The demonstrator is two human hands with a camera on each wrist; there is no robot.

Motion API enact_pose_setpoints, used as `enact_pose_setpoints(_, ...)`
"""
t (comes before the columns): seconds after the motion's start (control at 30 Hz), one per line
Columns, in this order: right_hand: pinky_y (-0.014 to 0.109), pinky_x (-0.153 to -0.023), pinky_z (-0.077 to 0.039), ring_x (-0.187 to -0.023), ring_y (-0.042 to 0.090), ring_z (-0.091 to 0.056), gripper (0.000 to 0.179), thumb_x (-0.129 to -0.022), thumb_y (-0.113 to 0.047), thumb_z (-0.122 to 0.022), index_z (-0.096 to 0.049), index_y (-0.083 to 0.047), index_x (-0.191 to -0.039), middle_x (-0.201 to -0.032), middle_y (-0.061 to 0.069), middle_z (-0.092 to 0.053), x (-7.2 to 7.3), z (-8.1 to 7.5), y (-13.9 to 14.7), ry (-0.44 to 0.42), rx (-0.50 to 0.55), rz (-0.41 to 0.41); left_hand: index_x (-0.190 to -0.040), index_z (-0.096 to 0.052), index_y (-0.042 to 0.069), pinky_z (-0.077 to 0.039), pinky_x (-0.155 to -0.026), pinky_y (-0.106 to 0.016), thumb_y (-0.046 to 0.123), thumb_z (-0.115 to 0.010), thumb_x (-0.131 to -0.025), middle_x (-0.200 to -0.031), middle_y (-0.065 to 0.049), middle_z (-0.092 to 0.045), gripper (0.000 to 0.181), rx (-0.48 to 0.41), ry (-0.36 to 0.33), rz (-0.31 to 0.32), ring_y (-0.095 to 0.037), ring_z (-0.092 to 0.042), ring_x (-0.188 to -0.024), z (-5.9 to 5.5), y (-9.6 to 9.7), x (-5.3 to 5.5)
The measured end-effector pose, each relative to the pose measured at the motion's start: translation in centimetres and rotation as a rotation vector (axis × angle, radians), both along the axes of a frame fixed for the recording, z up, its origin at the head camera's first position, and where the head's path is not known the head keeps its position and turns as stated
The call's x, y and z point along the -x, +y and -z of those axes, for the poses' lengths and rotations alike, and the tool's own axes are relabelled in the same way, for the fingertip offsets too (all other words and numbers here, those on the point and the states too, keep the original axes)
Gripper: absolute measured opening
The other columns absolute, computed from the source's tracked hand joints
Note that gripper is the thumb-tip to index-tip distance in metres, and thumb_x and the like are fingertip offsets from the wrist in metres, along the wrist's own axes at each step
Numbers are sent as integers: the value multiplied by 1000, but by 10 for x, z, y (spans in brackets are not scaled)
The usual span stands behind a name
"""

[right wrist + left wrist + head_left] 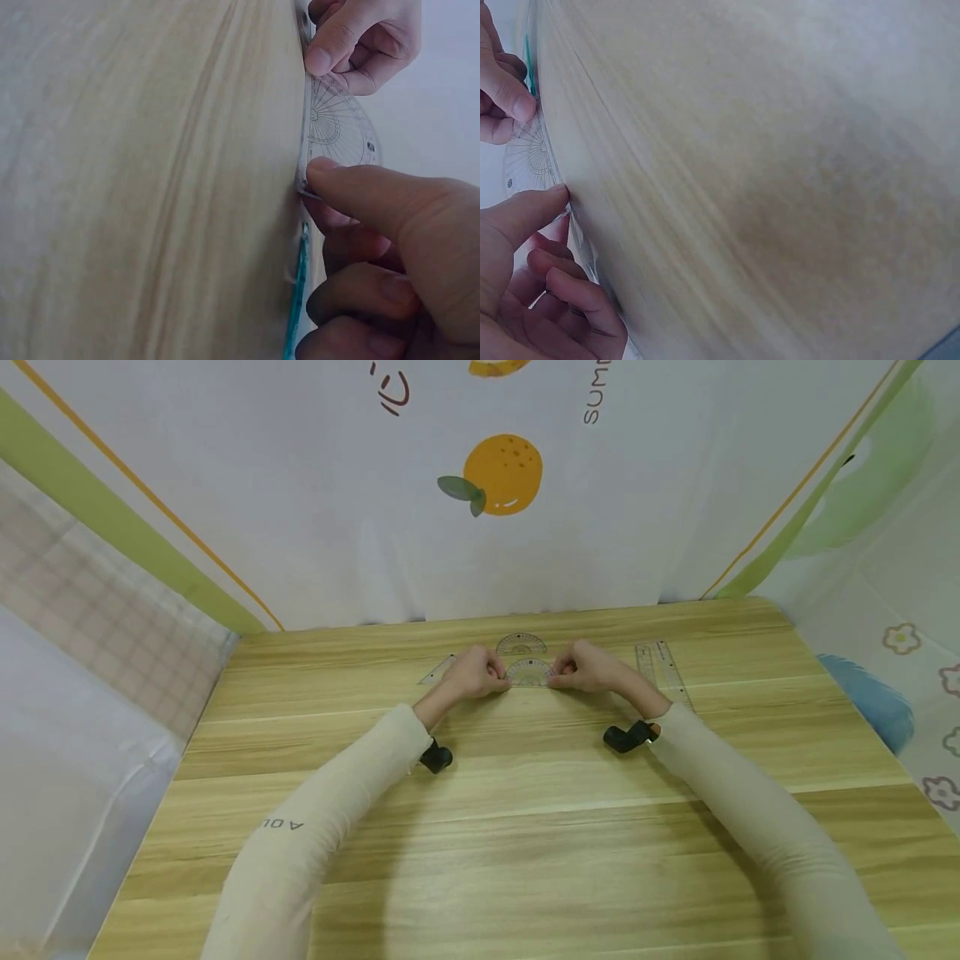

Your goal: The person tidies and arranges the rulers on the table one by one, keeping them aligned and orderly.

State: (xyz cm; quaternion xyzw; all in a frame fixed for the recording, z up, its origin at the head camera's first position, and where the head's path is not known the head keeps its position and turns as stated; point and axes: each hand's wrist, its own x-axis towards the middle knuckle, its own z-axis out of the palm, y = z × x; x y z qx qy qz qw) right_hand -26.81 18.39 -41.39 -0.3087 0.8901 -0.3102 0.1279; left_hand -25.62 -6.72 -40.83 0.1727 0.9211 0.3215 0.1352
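A clear half-round protractor (pixel 530 673) is held between both hands near the back of the table. My left hand (pixel 472 672) pinches its left end between thumb and fingers, and my right hand (pixel 587 667) pinches the right end the same way. In the right wrist view the protractor (pixel 341 127) shows its printed scale, with the right thumb (pixel 352 180) on its near corner. Just behind it, a second clear protractor (pixel 521 644) lies on the wood. A clear pointed plastic piece (pixel 438 671) is partly hidden behind the left hand.
Clear straight-edged measuring pieces (pixel 677 677) lie to the right, partly covered by the right forearm. A printed cloth (pixel 337 527) hangs along the back edge of the wooden table (pixel 510 843). Black wrist mounts (pixel 628 737) stick out under both sleeves.
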Motion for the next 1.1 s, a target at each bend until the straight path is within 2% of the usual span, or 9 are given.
enact_pose_setpoints(0.2,27,-56,-32,-54,9,-37,16,-96,-10,-72,-73,-2,-82,-60,-4,-48,1,0,1,12,0,-55,-90,-72,5,-40,-65,-26,16,-76,-93,-76,-1,-61,12,-18,1,21,-12,-48,-64,-1,-3,-1)
enact_pose_setpoints(0.37,27,-57,-34,-53,8,-38,13,-97,-10,-71,-76,-1,-91,-61,-3,-50,2,0,3,-25,37,-40,-90,-74,6,-45,-67,-29,18,-76,-93,-83,-4,-65,12,-38,9,25,-17,-56,-74,-5,-8,-2)
enact_pose_setpoints(0.47,27,-57,-34,-54,9,-39,13,-98,-10,-70,-76,-1,-91,-61,-3,-50,2,1,4,-44,71,-35,-88,-74,6,-46,-68,-30,17,-76,-94,-84,-4,-66,12,-60,22,38,-18,-58,-76,-6,-10,-3)
enact_pose_setpoints(0.87,28,-60,-37,-63,14,-43,19,-102,-12,-64,-71,-1,-88,-73,3,-59,-1,3,3,-75,108,12,-93,-72,1,-43,-64,-27,12,-71,-96,-79,-4,-63,12,-176,7,102,-13,-51,-67,-5,-19,-4)
enact_pose_setpoints(1.1,31,-69,-42,-75,20,-49,18,-103,-10,-62,-70,5,-99,-87,10,-65,-7,1,1,-105,167,29,-96,-73,-2,-40,-60,-26,14,-69,-98,-83,-7,-64,17,-194,-30,86,-11,-47,-64,-7,-23,-5)
